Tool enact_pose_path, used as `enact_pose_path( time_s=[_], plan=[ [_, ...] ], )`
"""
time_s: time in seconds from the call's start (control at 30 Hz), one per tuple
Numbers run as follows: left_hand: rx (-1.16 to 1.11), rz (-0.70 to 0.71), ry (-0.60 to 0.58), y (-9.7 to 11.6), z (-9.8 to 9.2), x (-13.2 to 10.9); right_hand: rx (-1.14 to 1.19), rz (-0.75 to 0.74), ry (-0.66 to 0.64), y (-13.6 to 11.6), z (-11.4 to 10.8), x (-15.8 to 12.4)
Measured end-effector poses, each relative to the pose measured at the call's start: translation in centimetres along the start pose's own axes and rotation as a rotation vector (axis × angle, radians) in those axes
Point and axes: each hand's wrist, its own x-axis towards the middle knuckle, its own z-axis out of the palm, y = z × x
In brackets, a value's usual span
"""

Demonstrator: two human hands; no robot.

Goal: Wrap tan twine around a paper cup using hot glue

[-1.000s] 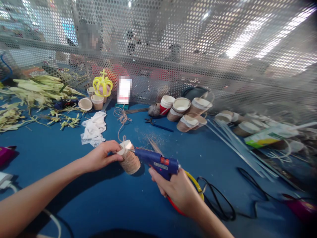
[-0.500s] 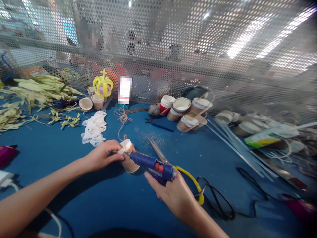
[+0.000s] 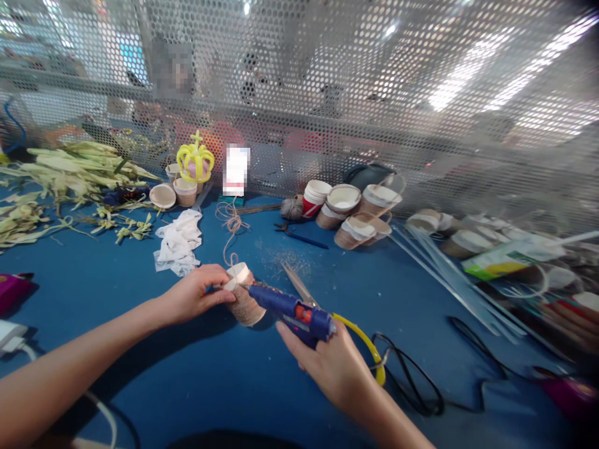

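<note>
My left hand [image 3: 203, 290] pinches the rim of a paper cup [image 3: 246, 304] that lies tilted on the blue table. Twine is wound round much of the cup's side, and its white rim shows bare. A loose strand of twine [image 3: 230, 227] runs from the cup back to a small tangle. My right hand [image 3: 334, 368] is wrapped round a blue glue gun [image 3: 290, 310], whose nozzle points at the cup near the rim. Whether the nozzle touches the cup I cannot tell. Scissors [image 3: 299, 284] with yellow handles lie partly behind the glue gun.
Crumpled white cloth [image 3: 178, 240] lies left of the twine. Corn husks [image 3: 79, 165] cover the far left. Twine-wrapped cups [image 3: 360, 231] and a ball of grey yarn [image 3: 292, 207] stand at the back. Clear glue sticks [image 3: 449, 280], a black cable [image 3: 412, 380] and another person's hand [image 3: 571, 324] are at right.
The glue gun has shifted slightly right, its nozzle drawn back a little along the cup. Another person's hand has come in at the right edge. My left hand stays put.
</note>
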Motion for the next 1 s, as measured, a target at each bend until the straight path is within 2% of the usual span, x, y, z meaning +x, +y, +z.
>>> enact_pose_path(
  time_s=[0.13, 0.3, 0.37, 0.8, 1.0],
  plan=[
    [-0.018, 0.003, -0.01, 0.1, -0.1, 0.0, -0.041, 0.008, 0.028, -0.2, -0.5, 0.3],
    [-0.027, -0.005, -0.028, 0.5, -0.4, 0.1, -0.034, 0.199, -0.004, -0.1, -0.8, 0.6],
    [-0.025, -0.001, -0.029, 0.6, -0.4, 0.1, -0.03, 0.228, 0.001, -0.2, -1.0, 0.7],
    [-0.019, 0.029, -0.044, 0.5, -0.5, 0.0, -0.006, 0.152, -0.028, 0.6, -1.1, 1.4],
    [0.008, 0.02, -0.044, 0.7, -0.6, 0.1, 0.076, 0.079, -0.07, 0.7, -1.6, 2.1]
  ],
)
